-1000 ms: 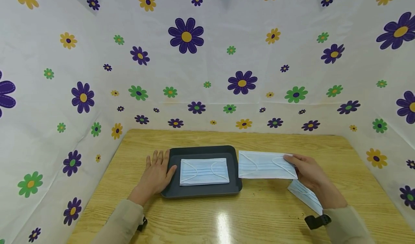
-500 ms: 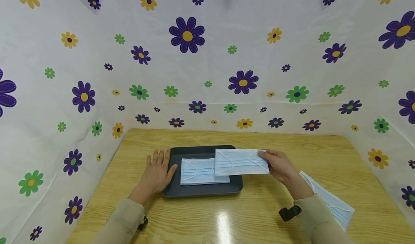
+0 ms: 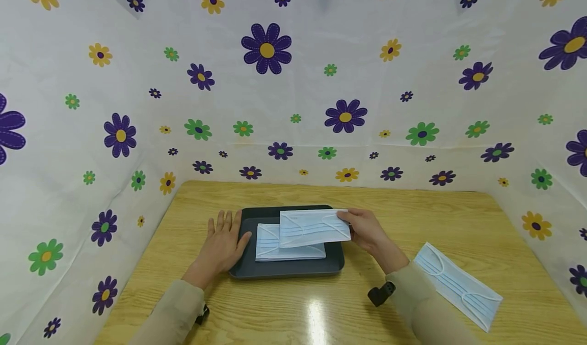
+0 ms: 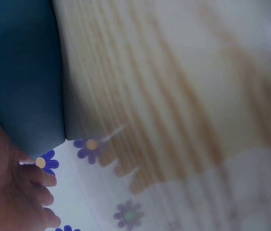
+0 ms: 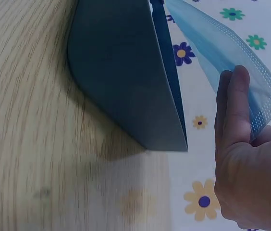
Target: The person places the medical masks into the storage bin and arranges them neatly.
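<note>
My right hand (image 3: 366, 231) pinches a light blue face mask (image 3: 312, 227) by its right end, thumb on top and fingers beneath. That mask hangs above the dark grey tray (image 3: 286, 271), partly covering a small stack of face masks (image 3: 268, 253) lying inside. In the right wrist view the held mask (image 5: 251, 72) bends over the fingers, beside the tray wall (image 5: 121, 62). My left hand (image 3: 221, 247) rests with straight fingers along the tray's left rim. The left wrist view has the hand (image 4: 10, 187) beside the tray's outer wall (image 4: 25, 72).
Another face mask (image 3: 460, 286) lies slanted on the wooden table (image 3: 357, 309), to the right of my right forearm. A white flower-patterned cloth (image 3: 293, 90) encloses the table at the back and sides.
My right hand has carried its mask leftward, from beside the tray to over the stack. The loose mask at right has come out from behind the right arm. The left hand stays put.
</note>
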Available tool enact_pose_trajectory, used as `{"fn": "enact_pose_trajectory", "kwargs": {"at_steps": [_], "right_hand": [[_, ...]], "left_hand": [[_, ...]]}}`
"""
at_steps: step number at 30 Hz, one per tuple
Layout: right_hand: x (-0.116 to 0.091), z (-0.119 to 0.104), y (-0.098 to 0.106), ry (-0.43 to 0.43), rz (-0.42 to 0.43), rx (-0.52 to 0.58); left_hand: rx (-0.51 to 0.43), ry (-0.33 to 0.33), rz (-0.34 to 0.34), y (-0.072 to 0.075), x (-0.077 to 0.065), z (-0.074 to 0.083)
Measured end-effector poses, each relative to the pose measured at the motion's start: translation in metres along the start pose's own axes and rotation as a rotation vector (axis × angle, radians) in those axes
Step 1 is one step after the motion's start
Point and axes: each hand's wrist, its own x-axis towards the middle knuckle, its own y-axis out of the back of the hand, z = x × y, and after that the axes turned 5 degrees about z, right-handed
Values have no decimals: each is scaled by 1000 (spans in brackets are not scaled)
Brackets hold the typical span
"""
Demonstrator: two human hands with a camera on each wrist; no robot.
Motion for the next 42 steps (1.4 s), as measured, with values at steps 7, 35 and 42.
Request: {"fn": "enact_pose_trajectory", "kwargs": {"at_steps": [7, 35, 42], "right_hand": [[5, 4, -24, 1, 3, -7], [7, 12, -63, 2, -20, -15], [8, 14, -64, 6, 16, -60]], "left_hand": [[-4, 6, 0, 2, 0, 1], [-10, 1, -18, 1, -1, 1], [-10, 2, -16, 0, 0, 0]]}}
